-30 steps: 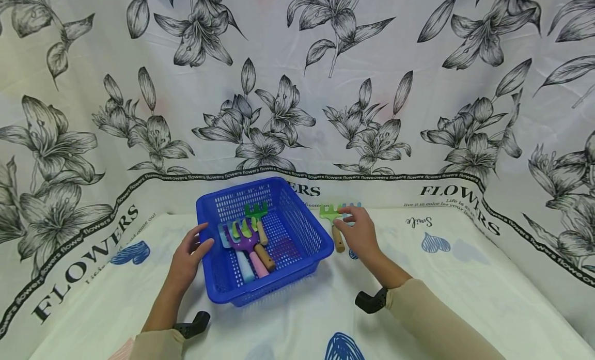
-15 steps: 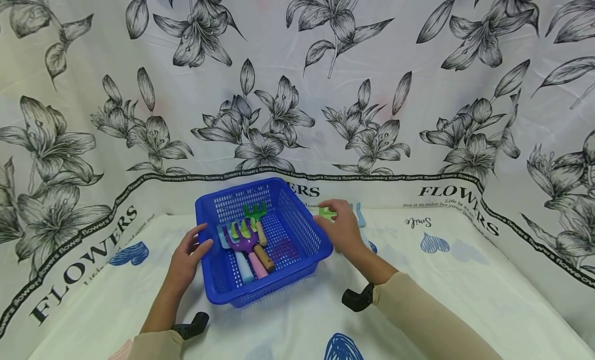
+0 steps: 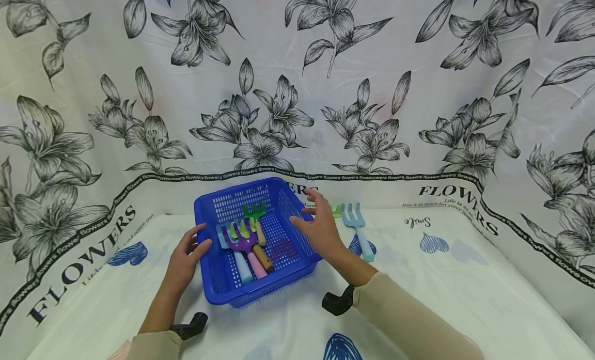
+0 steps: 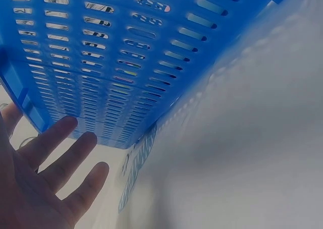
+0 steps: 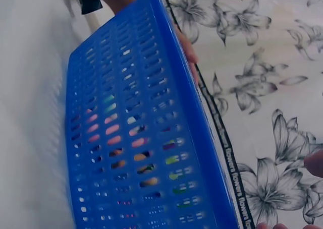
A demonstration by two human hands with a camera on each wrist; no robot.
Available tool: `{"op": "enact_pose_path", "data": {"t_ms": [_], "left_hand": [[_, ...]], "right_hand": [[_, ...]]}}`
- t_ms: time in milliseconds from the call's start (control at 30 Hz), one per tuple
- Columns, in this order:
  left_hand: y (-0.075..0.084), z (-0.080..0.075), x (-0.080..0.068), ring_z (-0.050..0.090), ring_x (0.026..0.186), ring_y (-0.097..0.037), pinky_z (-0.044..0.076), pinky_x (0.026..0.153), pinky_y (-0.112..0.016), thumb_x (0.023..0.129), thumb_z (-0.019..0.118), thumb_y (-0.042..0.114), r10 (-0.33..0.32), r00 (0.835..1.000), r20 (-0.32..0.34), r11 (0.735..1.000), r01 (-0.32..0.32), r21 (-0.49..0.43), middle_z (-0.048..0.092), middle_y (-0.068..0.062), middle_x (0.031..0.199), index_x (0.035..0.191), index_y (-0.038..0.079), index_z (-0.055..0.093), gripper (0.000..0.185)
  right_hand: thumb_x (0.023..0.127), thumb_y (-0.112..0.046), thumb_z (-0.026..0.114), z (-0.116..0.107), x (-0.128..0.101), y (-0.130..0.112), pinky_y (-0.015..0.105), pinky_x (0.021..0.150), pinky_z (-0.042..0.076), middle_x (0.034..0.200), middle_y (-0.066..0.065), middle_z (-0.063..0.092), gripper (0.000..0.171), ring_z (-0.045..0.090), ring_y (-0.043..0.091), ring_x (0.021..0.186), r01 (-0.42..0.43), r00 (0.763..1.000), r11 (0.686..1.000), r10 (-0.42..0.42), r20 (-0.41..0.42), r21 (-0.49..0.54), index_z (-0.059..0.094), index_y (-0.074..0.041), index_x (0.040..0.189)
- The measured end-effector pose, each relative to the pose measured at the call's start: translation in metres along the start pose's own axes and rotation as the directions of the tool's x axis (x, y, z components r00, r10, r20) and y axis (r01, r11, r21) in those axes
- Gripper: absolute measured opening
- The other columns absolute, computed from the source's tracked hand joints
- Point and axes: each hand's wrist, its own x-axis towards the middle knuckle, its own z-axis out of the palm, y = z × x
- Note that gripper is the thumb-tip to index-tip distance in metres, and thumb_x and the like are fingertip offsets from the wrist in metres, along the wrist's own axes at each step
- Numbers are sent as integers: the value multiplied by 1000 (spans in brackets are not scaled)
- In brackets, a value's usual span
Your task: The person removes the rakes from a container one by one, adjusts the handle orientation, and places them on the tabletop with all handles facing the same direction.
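A blue plastic basket [image 3: 211,296] holds several small toy garden tools. Among them are a purple fork [image 3: 241,241] with a pink handle, a dark green rake [image 3: 254,212] and a light blue fork [image 3: 243,267]. My left hand [image 3: 185,259] is at the basket's left rim with its fingers apart; in the left wrist view its fingers [image 4: 70,158] spread beside the slotted wall. Over the right rim hovers my right hand [image 3: 322,230], thumb and fingers parted with nothing between them. A light green rake [image 3: 337,211] is mostly hidden behind it.
Right of the basket, another light blue fork [image 3: 356,224] lies on the white patterned cloth [image 3: 418,298]. A flower-printed curtain [image 3: 288,112] rises behind the table.
My right hand has moved left from the light green rake to the basket's right rim, uncovering the light blue fork. My left hand stays at the left rim.
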Motion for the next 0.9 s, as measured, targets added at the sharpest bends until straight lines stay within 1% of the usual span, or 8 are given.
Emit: {"op": "enact_pose_path", "data": {"t_ms": [167,333,433,600,767,900], "left_hand": [[0,1,0,34,134,-47,31,102,-65,96,51,52,4,1000,3,1000,-4,-5,30,-23,152,154,21,27,70],[0,1,-1,34,134,-48,31,102,-65,96,50,53,3,1000,4,1000,-3,-4,30,-23,153,154,21,26,70],[0,1,-1,33,134,-48,32,102,-65,96,49,53,0,1000,3,1000,0,6,29,-23,153,155,21,25,70],[1,2,0,34,134,-48,32,102,-65,96,49,53,-1,1000,0,1000,1,5,30,-23,153,154,22,26,70],[1,3,-1,35,133,-48,32,101,-65,97,49,52,-2,1000,-2,1000,2,3,30,-23,153,155,22,26,69],[0,3,0,35,133,-48,32,101,-65,96,49,53,-6,1000,-12,1000,6,3,31,-22,153,154,22,27,69]], "right_hand": [[89,-19,71,10,-4,0,41,84,55,147,10,36,69,53,28,122,-16,999,997,19,45,-76,34,-18,148],[89,-23,73,14,-4,2,43,87,53,151,9,32,73,51,29,125,-22,994,992,35,100,-126,32,-19,150],[88,-25,73,14,-3,2,47,90,51,153,8,31,76,49,31,127,-29,987,988,52,152,-151,31,-20,151],[87,-29,74,17,-3,1,49,94,48,151,7,36,77,49,29,127,-29,960,979,84,267,-202,31,-23,151],[87,-31,74,18,0,1,49,94,48,149,6,42,76,51,29,125,-45,928,978,117,355,-204,32,-27,151],[87,-32,74,19,3,3,48,93,49,147,6,43,74,52,31,125,-36,901,981,115,418,-191,34,-26,150]]}}
